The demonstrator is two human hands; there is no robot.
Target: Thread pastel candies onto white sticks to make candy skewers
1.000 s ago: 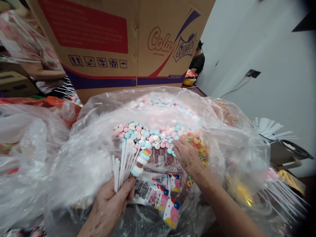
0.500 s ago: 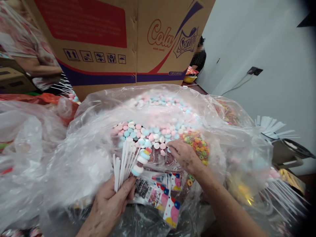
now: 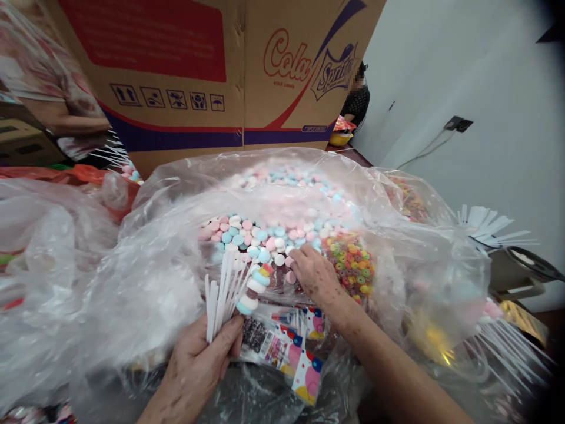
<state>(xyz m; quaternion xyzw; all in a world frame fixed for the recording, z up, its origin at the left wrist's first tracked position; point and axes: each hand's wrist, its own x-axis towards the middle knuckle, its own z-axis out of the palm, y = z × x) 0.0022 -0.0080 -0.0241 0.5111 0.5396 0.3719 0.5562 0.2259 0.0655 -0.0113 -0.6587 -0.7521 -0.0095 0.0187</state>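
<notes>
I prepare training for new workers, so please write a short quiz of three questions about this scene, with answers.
1. Which hand holds the white sticks?
2. True or false: the cardboard box stands beyond the pink, blue and white pieces.
3. What shape are the small colourful pieces beside the right hand? A) cubes B) rings C) stars

Key: 1. The left hand. 2. True. 3. B.

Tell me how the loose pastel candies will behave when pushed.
The candies will probably slide or roll a little, having rounded edges. Nudging one would likely shift others, as they lie heaped together by the right hand. Their puffy look suggests they are light and perhaps soft.
</notes>
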